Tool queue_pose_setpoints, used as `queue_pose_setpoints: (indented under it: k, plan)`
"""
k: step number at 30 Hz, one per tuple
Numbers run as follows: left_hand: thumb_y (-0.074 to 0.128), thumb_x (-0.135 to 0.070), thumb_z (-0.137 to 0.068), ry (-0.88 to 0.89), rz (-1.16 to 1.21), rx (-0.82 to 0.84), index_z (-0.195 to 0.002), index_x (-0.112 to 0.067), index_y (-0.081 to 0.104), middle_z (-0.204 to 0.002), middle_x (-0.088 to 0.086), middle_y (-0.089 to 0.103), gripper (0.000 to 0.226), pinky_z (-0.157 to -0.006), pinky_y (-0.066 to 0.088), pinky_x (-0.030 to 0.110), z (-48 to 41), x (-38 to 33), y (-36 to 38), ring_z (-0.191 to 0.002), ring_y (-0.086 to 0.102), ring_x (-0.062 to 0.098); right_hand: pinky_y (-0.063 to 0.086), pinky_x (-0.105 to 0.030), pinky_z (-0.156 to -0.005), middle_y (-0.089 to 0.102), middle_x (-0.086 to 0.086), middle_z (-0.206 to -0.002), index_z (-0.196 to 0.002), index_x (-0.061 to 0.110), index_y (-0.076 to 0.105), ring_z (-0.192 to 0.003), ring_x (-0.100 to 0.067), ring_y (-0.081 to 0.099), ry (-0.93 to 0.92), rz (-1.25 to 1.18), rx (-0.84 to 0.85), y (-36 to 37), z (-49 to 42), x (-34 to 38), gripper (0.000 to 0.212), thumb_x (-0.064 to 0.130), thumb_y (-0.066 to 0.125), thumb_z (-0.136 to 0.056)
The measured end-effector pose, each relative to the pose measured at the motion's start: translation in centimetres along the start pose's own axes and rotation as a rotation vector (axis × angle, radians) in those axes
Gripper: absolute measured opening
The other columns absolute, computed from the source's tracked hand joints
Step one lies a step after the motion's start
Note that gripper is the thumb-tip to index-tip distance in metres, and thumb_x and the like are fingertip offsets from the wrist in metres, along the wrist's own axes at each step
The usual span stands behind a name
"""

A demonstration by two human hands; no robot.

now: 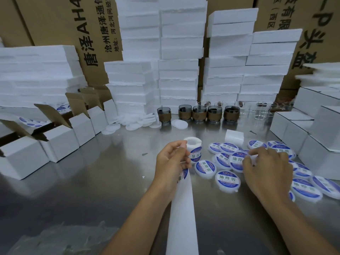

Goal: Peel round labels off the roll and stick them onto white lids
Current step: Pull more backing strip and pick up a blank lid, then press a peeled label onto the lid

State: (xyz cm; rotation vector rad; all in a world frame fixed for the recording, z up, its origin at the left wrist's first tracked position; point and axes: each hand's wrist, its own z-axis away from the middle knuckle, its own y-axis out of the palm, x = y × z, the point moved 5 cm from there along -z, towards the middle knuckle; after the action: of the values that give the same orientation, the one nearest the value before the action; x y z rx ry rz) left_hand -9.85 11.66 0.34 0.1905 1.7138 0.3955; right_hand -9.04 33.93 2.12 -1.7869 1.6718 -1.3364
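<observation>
- The worktop point(82, 181) carries everything. The labelled lids point(228, 181) are spread from its middle out towards 3 o'clock.
- The backing strip point(184, 218) has its long axis running 12 to 6, from the roll down towards the person.
- The left hand point(171, 162) pinches the strip just under the roll, its grip closed on the paper.
- The right hand point(268, 170) sits at 3 o'clock from the roll, above the labelled lids. Its fingers are curled, but blur hides whether the grip holds a label or a lid edge.
- The roll point(196, 151) stands on end, touching the left hand at its 12 o'clock.
- The plain lids point(136, 122) lie well apart at 11 o'clock, nearer the left hand. Fetching one would likely mean a long reach.
</observation>
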Motion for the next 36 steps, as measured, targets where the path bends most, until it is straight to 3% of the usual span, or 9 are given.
queue_pose_setpoints:
  k: [3,7,9,11,14,17,23,29,36]
  plan:
    - [0.055,-0.012,-0.093,-0.037,0.049,-0.037,-0.090,-0.014,0.066,-0.061,-0.001,0.059,0.011,-0.051,0.048,0.019,0.0,-0.1,0.0,-0.051,0.053,0.009,0.037,-0.045,-0.089,0.060,-0.017,-0.111,-0.111,0.007,0.062,-0.108,-0.034,0.047,-0.147,0.112,0.012,-0.2,0.2,1.3,0.029,0.023,0.058,-0.087]
    - [0.055,-0.008,-0.092,-0.079,0.207,-0.132,-0.088,-0.012,0.064,-0.058,0.000,0.058,0.011,-0.049,0.048,0.020,-0.9,-0.4,-0.6,-0.049,0.053,0.010,0.048,-0.048,-0.072,0.064,-0.019,-0.086,-0.092,0.001,0.068,-0.080,-0.038,0.060,-0.513,-0.044,-0.209,-0.7,1.7,4.4,0.022,0.002,0.074,-0.072]
    - [0.056,-0.007,-0.092,-0.074,0.218,-0.193,-0.087,-0.012,0.064,-0.062,0.001,0.058,0.011,-0.049,0.049,0.020,-1.7,-0.5,-1.5,-0.050,0.055,0.010,0.045,-0.044,-0.070,0.064,-0.014,-0.080,-0.087,0.004,0.069,-0.073,-0.036,0.061,-0.685,-0.094,-0.284,-0.5,2.8,5.8,0.013,0.003,0.063,-0.076]
    - [0.055,-0.007,-0.092,-0.064,0.151,-0.238,-0.086,-0.014,0.063,-0.066,0.002,0.058,0.012,-0.052,0.051,0.021,-2.8,-0.5,-2.5,-0.056,0.057,0.011,0.037,-0.038,-0.070,0.063,-0.011,-0.077,-0.082,0.007,0.069,-0.071,-0.034,0.061,-0.774,-0.120,-0.292,-0.1,3.5,6.5,0.022,0.010,0.048,-0.077]
    - [0.052,-0.006,-0.092,-0.009,-0.089,-0.301,-0.086,-0.019,0.061,-0.077,0.002,0.061,0.017,-0.062,0.052,0.021,-5.8,-1.0,-5.2,-0.067,0.059,0.011,0.034,-0.036,-0.069,0.063,-0.008,-0.073,-0.075,0.009,0.071,-0.068,-0.033,0.062,-0.841,-0.144,-0.292,0.3,3.7,7.2,0.029,0.012,0.042,-0.077]
    - [0.050,-0.007,-0.092,0.112,-0.518,-0.378,-0.086,-0.021,0.058,-0.091,0.005,0.063,0.017,-0.066,0.045,0.021,-9.3,-2.2,-8.5,-0.074,0.056,0.009,0.039,-0.037,-0.067,0.064,-0.007,-0.069,-0.068,0.009,0.071,-0.063,-0.032,0.062,-0.872,-0.188,-0.331,0.3,3.6,7.5,0.026,0.010,0.046,-0.077]
    - [0.053,-0.013,-0.092,0.174,-1.286,-0.354,-0.120,-0.009,0.058,-0.123,0.012,0.057,0.028,-0.100,0.042,0.041,-15.5,-3.2,-14.2,-0.114,0.051,0.028,0.038,-0.033,-0.064,0.063,-0.005,-0.059,-0.055,0.011,0.069,-0.053,-0.028,0.059,-0.906,-0.255,-0.351,0.6,3.2,7.6,0.027,0.009,0.048,-0.073]
    - [0.050,-0.026,-0.095,0.142,-1.616,-0.257,-0.129,-0.018,0.052,-0.137,0.010,0.046,0.035,-0.103,0.033,0.040,-19.1,-2.7,-14.5,-0.124,0.043,0.029,0.038,-0.030,-0.060,0.061,-0.002,-0.054,-0.051,0.015,0.066,-0.048,-0.022,0.056,-0.940,-0.230,-0.337,0.9,2.7,7.6,0.031,0.008,0.045,-0.072]
    - [0.054,-0.035,-0.092,0.087,-1.714,-0.275,-0.099,-0.018,0.060,-0.116,0.010,0.050,0.019,-0.094,0.035,0.038,-19.5,-2.5,-14.2,-0.109,0.047,0.029,0.039,-0.028,-0.060,0.059,-0.002,-0.055,-0.051,0.012,0.065,-0.049,-0.022,0.053,-0.916,-0.291,-0.318,1.2,2.9,7.4,0.029,0.004,0.048,-0.074]
